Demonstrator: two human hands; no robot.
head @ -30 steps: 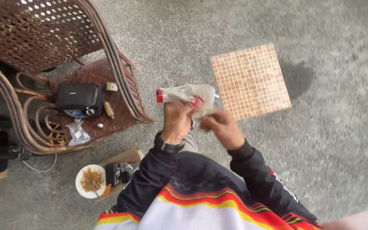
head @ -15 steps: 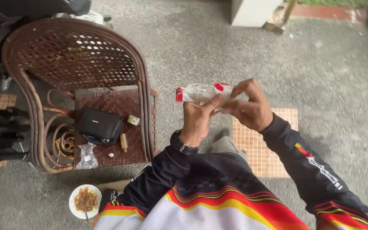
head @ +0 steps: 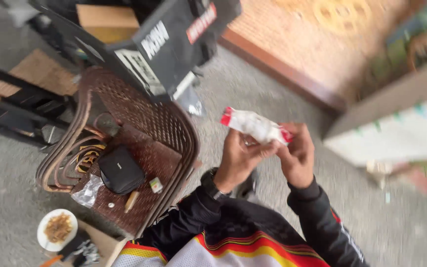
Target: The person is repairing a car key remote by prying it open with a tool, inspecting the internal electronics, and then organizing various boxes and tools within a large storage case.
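Two hands: both mine, raised in front of my chest over the grey concrete floor (head: 273, 84).
Left hand (head: 237, 159): fingers curled shut around the underside of a small white packet with red ends (head: 256, 126), thumb pressed up against it.
Right hand (head: 298, 154): closed in a pinch on the packet's nearer red end, fingertips tight on the seal.
Packet: held level between both hands, well above the floor and to the right of the wicker chair (head: 139, 148); blurred, so I cannot read its surface.
Doing it well, I judge: keep my grips close together at the seam, pull apart in short, even tugs, and hold the packet level.
Textures: the packet looks thin, crinkly and glossy; the chair is brown woven cane with curved arms.
Nearby: a black pouch (head: 120, 170) on the chair seat; a round white plate of food (head: 57, 229) on the floor.
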